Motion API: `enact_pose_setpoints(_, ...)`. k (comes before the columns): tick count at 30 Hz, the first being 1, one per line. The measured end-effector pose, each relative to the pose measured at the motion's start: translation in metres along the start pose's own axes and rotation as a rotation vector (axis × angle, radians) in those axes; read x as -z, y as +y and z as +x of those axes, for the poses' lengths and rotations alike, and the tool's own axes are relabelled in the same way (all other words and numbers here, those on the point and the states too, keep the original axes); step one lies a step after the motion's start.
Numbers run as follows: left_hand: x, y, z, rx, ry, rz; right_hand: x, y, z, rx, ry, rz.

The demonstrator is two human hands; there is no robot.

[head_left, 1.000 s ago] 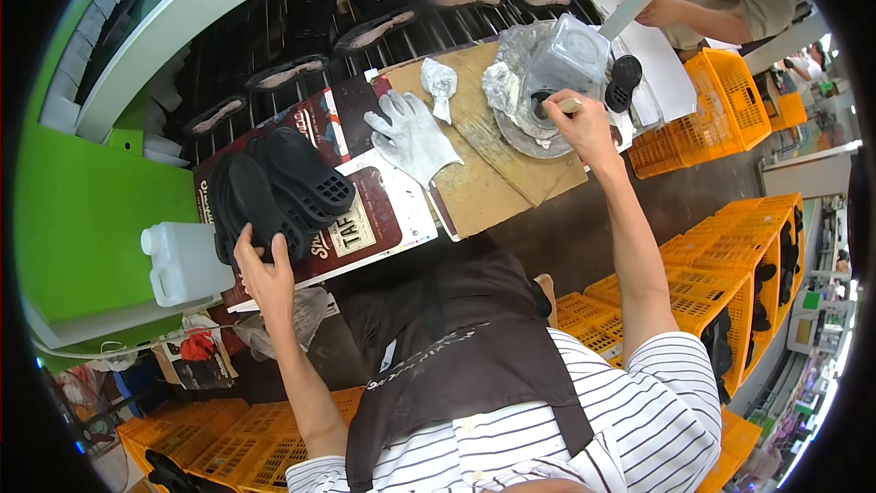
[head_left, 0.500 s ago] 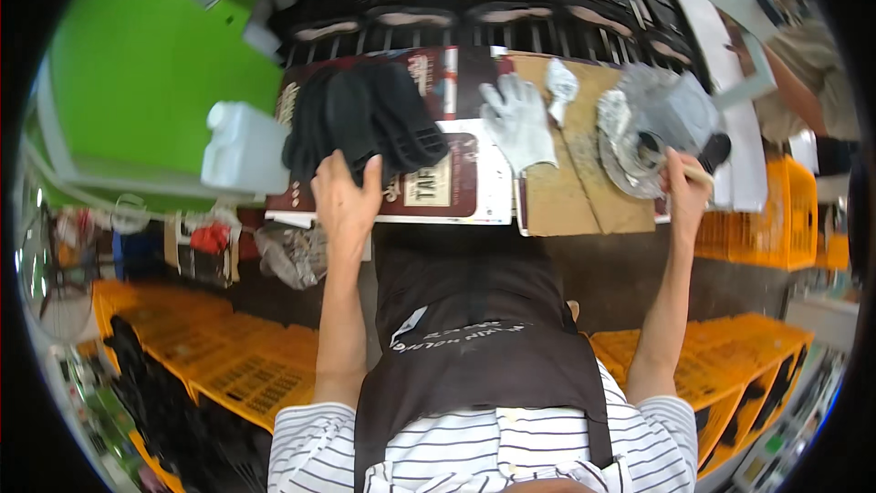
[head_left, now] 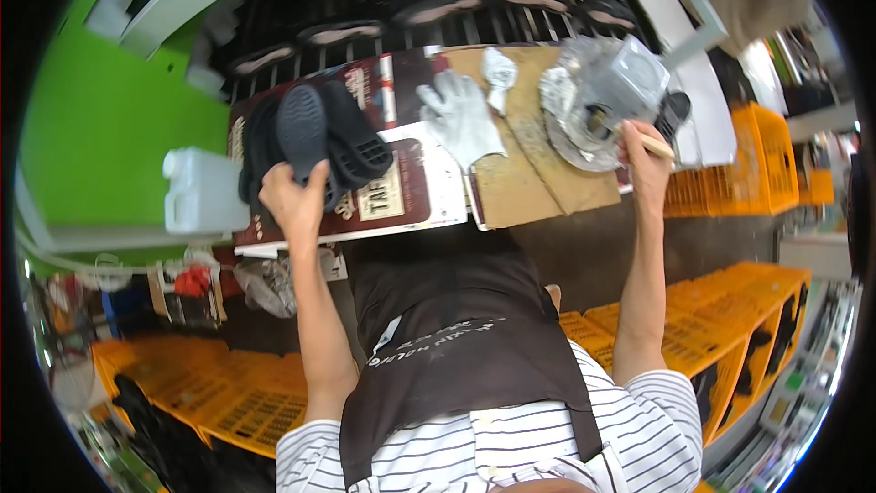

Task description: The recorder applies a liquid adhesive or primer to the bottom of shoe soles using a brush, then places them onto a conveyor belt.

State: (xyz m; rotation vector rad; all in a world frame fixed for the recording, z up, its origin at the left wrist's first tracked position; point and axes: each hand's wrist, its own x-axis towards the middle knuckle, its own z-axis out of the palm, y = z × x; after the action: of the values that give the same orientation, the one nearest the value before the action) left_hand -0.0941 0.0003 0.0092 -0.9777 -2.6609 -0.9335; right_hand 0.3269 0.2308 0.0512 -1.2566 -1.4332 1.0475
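My left hand (head_left: 294, 201) pinches the near end of a black shoe sole (head_left: 303, 123), tilted up above a pile of similar dark soles (head_left: 360, 146). Fingers of my right hand (head_left: 646, 164) close round the pale handle of a brush (head_left: 659, 146). Its head dips into a foil-lined bowl (head_left: 584, 160), where the contents are hard to make out. Clear plastic and a translucent container (head_left: 637, 71) lie against the bowl's far side. A white knitted glove (head_left: 464, 120) and a crumpled white wad (head_left: 499, 78) rest between my hands.
A whitish plastic jug (head_left: 205, 192) stands left of the soles. Brown cardboard (head_left: 511, 196) lies under the bowl and glove. Across the far side runs a dark rack (head_left: 429, 11) with several soles. Orange crates (head_left: 762, 164) stand to the right and behind me.
My left hand has raised one sole off the pile and tipped it so its patterned face shows. The brush stays in the bowl. The whole view has shifted and turned slightly.
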Motion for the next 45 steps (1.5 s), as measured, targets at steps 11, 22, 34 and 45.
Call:
enact_pose_setpoints(11, 0.015, 0.074, -0.025, 0.301, -0.652, -1.623, -0.005, 0.008, -0.032, -0.071, 0.09, -0.032)
enact_pose_setpoints(22, -0.016, 0.109, -0.052, 0.342, -0.858, -2.003, 0.002, 0.02, -0.043, 0.114, 0.094, -0.141)
enact_pose_setpoints(34, -0.004, 0.148, -0.054, 0.004, -0.691, -1.518, -0.019, -0.003, -0.076, 0.181, 0.158, 0.195)
enact_pose_setpoints(45, -0.013, 0.161, -0.071, -0.219, -0.612, -1.491, -0.081, -0.073, -0.116, 0.539, -0.214, 0.136)
